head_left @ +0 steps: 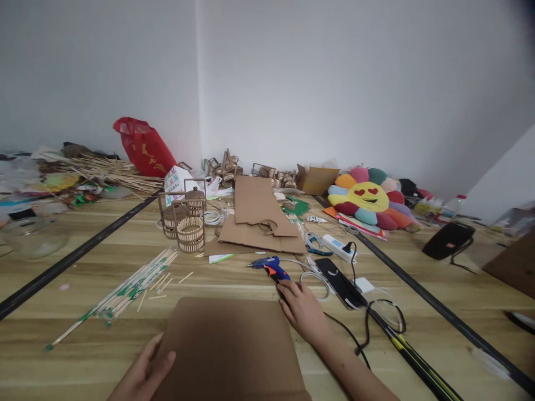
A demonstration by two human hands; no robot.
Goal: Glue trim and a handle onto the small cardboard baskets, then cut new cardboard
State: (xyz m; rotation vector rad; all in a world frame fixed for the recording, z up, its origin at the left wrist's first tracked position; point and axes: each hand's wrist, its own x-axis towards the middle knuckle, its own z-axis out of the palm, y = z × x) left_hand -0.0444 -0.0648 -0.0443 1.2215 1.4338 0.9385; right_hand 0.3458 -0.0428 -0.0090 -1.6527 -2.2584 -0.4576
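A brown cardboard sheet [228, 345] lies flat on the wooden floor right in front of me. My left hand [144, 374] rests on its left edge with the fingers stretched out. My right hand [301, 309] reaches past the sheet's far right corner, its fingers extended and touching the handle of a blue and orange glue gun [271, 267], which lies on the floor with its nozzle pointing left. Neither hand grips anything that I can see.
Wooden sticks in wrappers [129, 289] lie to the left. Small stick baskets [186, 220], cardboard pieces [259, 214], scissors [314, 244], a power strip [339, 248], a phone [340, 281] and cables sit ahead. A flower cushion [370, 197] and a red bag [146, 147] lie near the wall.
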